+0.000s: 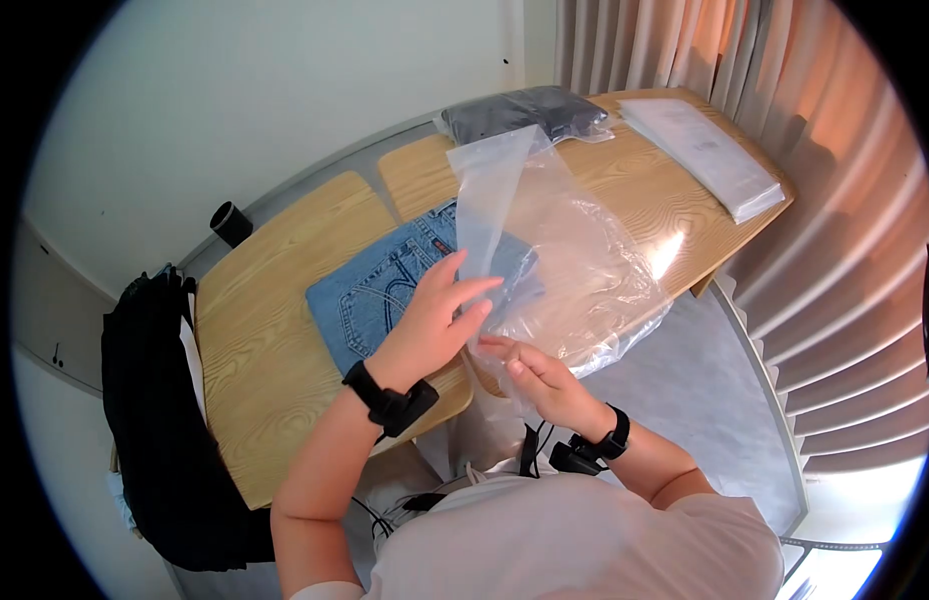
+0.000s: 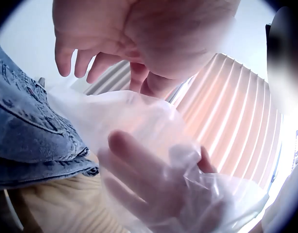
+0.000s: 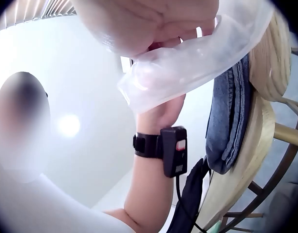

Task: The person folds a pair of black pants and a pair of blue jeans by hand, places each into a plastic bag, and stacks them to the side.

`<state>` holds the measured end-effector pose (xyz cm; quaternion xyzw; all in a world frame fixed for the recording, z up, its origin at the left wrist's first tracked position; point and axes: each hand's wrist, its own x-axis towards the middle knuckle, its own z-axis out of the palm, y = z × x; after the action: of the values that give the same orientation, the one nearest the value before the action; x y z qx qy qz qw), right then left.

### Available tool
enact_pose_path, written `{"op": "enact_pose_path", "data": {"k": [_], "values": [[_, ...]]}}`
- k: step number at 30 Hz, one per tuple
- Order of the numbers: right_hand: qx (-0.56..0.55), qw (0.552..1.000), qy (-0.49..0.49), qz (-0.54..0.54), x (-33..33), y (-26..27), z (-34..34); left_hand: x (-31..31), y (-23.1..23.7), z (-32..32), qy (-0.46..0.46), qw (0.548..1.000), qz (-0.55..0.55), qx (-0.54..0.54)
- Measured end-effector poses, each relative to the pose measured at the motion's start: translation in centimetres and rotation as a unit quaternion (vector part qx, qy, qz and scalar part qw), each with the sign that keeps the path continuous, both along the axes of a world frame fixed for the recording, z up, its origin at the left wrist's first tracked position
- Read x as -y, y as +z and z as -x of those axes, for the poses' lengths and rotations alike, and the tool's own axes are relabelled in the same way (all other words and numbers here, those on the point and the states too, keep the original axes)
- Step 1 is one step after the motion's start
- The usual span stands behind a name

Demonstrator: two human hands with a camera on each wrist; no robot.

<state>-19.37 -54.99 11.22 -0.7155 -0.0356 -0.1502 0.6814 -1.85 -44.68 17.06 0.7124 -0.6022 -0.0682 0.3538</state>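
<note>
A folded pair of blue jeans (image 1: 370, 285) lies on the wooden table, its back pocket facing up. Over its right side spreads a clear plastic bag (image 1: 595, 250), with a frosted flap standing up at its left. My left hand (image 1: 425, 315) is above the jeans' near right corner, fingers extended and spread, fingertips right at the bag's edge. My right hand (image 1: 555, 385) pinches the near edge of the bag between thumb and fingers. In the left wrist view, the right hand's fingers (image 2: 134, 155) show through the film.
A packed dark garment (image 1: 525, 112) in clear plastic lies at the table's back. A stack of clear bags (image 1: 700, 155) lies at the far right. Black clothing (image 1: 150, 420) hangs over the left edge. A black bin (image 1: 231, 224) stands by the wall, and curtains (image 1: 835, 250) hang right.
</note>
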Motion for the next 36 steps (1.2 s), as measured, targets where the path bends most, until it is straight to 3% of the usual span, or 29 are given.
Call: {"op": "enact_pose_path", "data": {"k": [14,17,19,20,23,27,28,29,32,34,36], "values": [[-0.007,0.999,0.000,0.033,-0.7,-0.3,-0.1,1.8,-2.2,-2.2,-0.003,0.999,-0.040,0.031],[-0.007,0.999,0.005,0.043,-0.7,-0.3,-0.2,1.9,-2.1,-2.0,0.012,0.998,0.018,0.067],[-0.005,0.999,0.010,0.052,-0.7,-0.6,-0.2,1.8,-0.3,-1.3,0.073,0.996,-0.021,-0.036],[-0.005,0.999,0.010,0.053,-0.6,-0.6,-0.1,1.8,-0.4,-1.6,0.073,0.996,-0.020,-0.036],[0.013,0.999,-0.016,0.045,0.1,-0.3,0.5,0.8,-0.6,-3.7,0.121,0.982,0.143,0.022],[-0.008,0.985,-0.156,0.074,2.7,0.6,1.8,-2.9,-0.2,-7.4,0.218,0.965,0.135,-0.056],[-0.029,0.971,-0.219,0.094,3.4,0.6,2.2,-4.1,0.3,-8.1,0.242,0.950,0.132,-0.148],[-0.030,0.972,-0.215,0.093,4.1,0.3,2.5,-5.3,0.8,-8.7,0.264,0.926,0.129,-0.238],[-0.044,0.961,-0.265,0.065,6.2,-1.5,3.1,-9.2,1.8,-10.3,0.307,0.903,0.143,-0.263],[-0.036,0.949,-0.313,-0.014,6.6,-2.3,3.3,-12.2,1.1,-12.1,0.335,0.891,0.153,-0.266],[-0.046,0.951,-0.307,-0.017,6.8,-2.2,3.6,-15.4,0.4,-13.8,0.366,0.877,0.164,-0.266]]}}
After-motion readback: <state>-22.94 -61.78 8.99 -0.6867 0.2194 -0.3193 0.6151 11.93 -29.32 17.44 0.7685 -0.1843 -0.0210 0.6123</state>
